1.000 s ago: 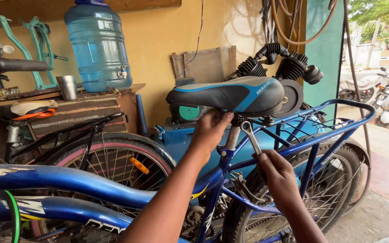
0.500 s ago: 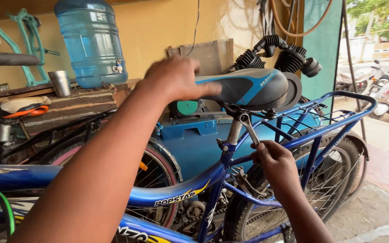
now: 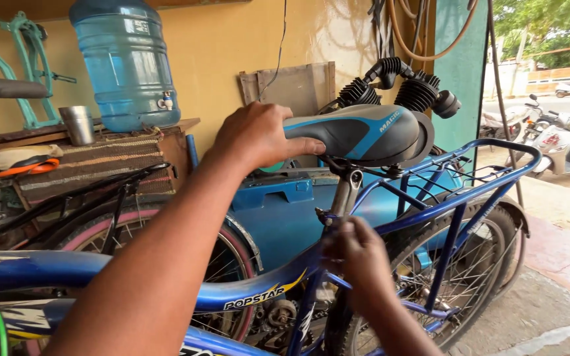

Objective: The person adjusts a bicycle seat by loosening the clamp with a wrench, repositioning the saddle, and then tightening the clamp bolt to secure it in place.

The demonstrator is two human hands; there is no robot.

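Note:
A blue bicycle frame stands in front of me with a grey and blue saddle on a metal seat post. My left hand grips the nose of the saddle from above. Lower down, my right hand is closed around the seat clamp where the post enters the frame; what is between its fingers is hidden. A blue rear carrier rack sits behind the saddle over the rear wheel.
A second bicycle wheel with a pink tyre stands behind. On the shelf at the back are a large blue water jug and a steel cup. Scooters are parked outside at the right.
My left hand rose from under the saddle onto its nose. My right hand moved left and up from the frame stays to the seat clamp. The view came closer.

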